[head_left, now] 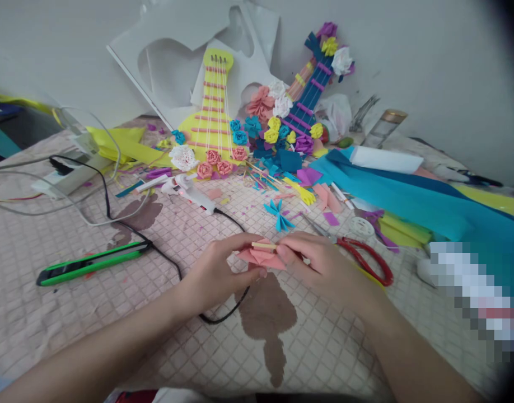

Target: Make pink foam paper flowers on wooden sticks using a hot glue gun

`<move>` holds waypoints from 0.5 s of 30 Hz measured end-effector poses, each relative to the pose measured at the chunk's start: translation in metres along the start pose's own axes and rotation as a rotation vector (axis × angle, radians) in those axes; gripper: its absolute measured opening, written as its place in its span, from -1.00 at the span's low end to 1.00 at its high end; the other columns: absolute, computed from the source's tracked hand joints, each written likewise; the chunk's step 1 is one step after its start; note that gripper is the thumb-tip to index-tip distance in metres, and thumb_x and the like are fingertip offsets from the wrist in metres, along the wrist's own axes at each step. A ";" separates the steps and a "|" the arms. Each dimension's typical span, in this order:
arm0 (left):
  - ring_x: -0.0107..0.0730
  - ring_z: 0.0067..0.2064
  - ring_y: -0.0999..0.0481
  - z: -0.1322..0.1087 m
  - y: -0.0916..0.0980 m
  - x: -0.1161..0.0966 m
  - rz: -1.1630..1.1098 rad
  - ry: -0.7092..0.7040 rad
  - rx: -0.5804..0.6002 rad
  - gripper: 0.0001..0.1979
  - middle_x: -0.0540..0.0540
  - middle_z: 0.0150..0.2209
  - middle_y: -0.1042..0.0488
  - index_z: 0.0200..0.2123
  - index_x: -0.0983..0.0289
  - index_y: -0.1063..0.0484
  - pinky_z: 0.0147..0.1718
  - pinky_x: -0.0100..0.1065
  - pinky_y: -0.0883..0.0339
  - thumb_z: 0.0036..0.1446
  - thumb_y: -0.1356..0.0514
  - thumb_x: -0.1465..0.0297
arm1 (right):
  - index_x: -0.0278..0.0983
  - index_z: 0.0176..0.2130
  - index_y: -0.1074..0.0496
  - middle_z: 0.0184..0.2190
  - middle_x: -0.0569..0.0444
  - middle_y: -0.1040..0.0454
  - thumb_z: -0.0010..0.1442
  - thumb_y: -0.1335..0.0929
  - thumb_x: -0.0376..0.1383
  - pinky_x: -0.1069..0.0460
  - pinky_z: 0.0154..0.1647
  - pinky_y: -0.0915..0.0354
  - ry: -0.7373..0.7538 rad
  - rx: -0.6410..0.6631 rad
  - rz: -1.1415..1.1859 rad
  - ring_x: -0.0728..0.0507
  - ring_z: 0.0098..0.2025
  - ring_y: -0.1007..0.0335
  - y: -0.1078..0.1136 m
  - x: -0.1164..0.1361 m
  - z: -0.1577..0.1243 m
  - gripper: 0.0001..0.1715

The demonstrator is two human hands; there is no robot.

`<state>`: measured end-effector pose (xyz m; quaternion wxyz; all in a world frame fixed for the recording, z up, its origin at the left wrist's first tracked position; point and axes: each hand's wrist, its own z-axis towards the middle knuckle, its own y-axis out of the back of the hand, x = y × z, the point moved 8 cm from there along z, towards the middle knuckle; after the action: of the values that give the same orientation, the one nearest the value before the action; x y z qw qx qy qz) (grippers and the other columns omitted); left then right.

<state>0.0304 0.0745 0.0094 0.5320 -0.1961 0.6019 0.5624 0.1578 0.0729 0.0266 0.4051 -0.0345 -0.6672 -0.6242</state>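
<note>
pale stick (263, 245) lies left to right along folded pink paper (261, 258).

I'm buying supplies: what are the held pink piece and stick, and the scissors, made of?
Pink piece: matte paper, seemingly, given its crisp folds. Stick: perhaps wood, pale and dull. Scissors: handles likely smooth plastic, evenly red; grey blades probably metal.
</note>
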 end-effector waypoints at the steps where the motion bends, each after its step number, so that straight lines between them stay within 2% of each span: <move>1: -0.35 -0.15 -0.50 0.000 -0.001 0.000 -0.009 -0.001 0.012 -0.66 0.02 -0.19 -0.54 -0.12 0.22 -0.41 -0.14 -0.36 -0.35 -0.03 -0.27 0.44 | -0.28 -0.50 -0.25 -0.51 0.15 -0.33 0.30 -0.15 -0.22 0.06 -0.35 -0.13 -0.003 -0.002 -0.004 0.00 -0.39 -0.24 0.000 0.000 0.000 -0.62; 5: -0.32 -0.13 -0.49 0.001 0.000 -0.004 -0.081 0.005 0.029 -0.69 0.08 -0.16 -0.53 -0.10 0.26 -0.42 -0.11 -0.32 -0.34 0.04 -0.24 0.39 | -0.27 -0.44 -0.34 -0.43 0.13 -0.41 0.29 -0.16 -0.25 0.07 -0.29 -0.16 0.002 -0.009 0.011 -0.01 -0.33 -0.29 0.001 0.000 0.000 -0.67; 8: -0.30 -0.13 -0.48 0.003 0.003 -0.004 -0.181 0.013 0.023 -0.77 0.10 -0.18 -0.53 -0.20 0.28 -0.50 -0.11 -0.28 -0.33 0.17 -0.11 0.32 | -0.28 -0.43 -0.35 -0.43 0.13 -0.43 0.29 -0.18 -0.25 0.07 -0.28 -0.16 0.021 -0.023 0.004 -0.01 -0.33 -0.29 0.001 0.001 0.000 -0.69; 12: -0.30 -0.16 -0.50 0.007 0.002 0.011 -0.366 0.108 0.002 -0.60 0.09 -0.28 -0.56 -0.32 0.26 -0.56 -0.10 -0.26 -0.32 0.27 0.05 0.26 | -0.29 -0.47 -0.33 -0.48 0.13 -0.39 0.28 -0.18 -0.25 0.06 -0.31 -0.15 0.035 -0.034 -0.038 -0.01 -0.36 -0.28 -0.004 0.000 -0.001 -0.66; 15: -0.34 -0.23 -0.50 0.007 0.002 0.019 -0.403 0.159 -0.032 -0.64 0.06 -0.35 -0.57 -0.38 0.24 -0.58 -0.18 -0.31 -0.34 0.24 -0.01 0.27 | -0.30 -0.43 -0.36 -0.47 0.10 -0.39 0.28 -0.18 -0.25 0.05 -0.32 -0.15 0.049 -0.053 -0.068 -0.02 -0.37 -0.28 -0.008 0.000 -0.002 -0.68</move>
<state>0.0249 0.0883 -0.0051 0.5814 -0.3646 0.5816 0.4368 0.1543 0.0696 0.0194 0.3988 -0.0070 -0.6411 -0.6556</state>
